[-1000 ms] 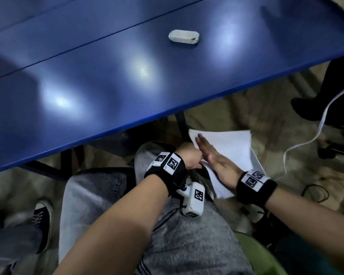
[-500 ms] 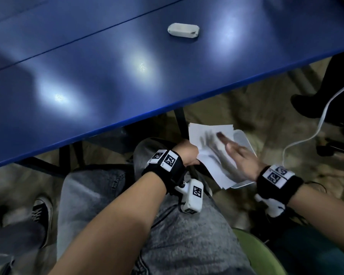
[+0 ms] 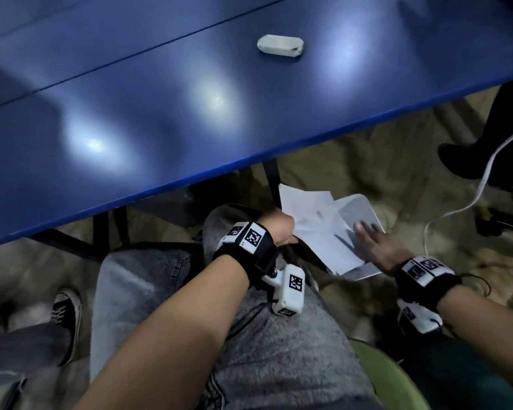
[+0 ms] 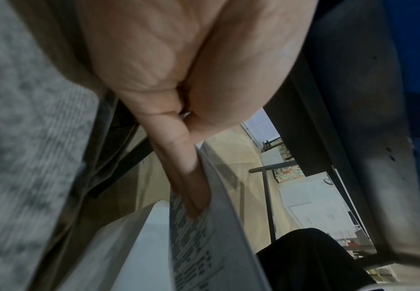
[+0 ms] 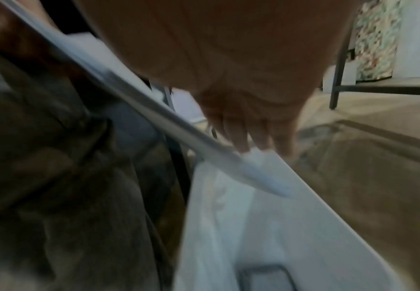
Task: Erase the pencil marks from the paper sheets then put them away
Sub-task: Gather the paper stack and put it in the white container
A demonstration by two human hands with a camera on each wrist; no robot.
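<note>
A stack of white paper sheets (image 3: 311,223) tilts down into a white bin (image 3: 365,207) on the floor, below the table's front edge. My left hand (image 3: 280,229) pinches the stack's left edge beside my knee; in the left wrist view its fingers (image 4: 189,171) curl round the printed sheets (image 4: 199,232). My right hand (image 3: 370,241) lies with straight fingers on the sheets' right side over the bin's rim. In the right wrist view those fingertips (image 5: 243,141) touch the paper edge (image 5: 151,110) above the bin (image 5: 291,226). A white eraser (image 3: 280,46) lies on the blue table (image 3: 160,113).
The table's dark metal leg (image 3: 271,179) stands just left of the bin. A white cable (image 3: 468,202) runs over the floor to the right, by a dark chair base (image 3: 504,223). Another person's sneaker (image 3: 67,309) is at the left. I sit on a green chair (image 3: 379,371).
My right hand slid right and toward me across the sheets. The stack tipped downward, and the white bin under it came into sight. My left hand kept its hold.
</note>
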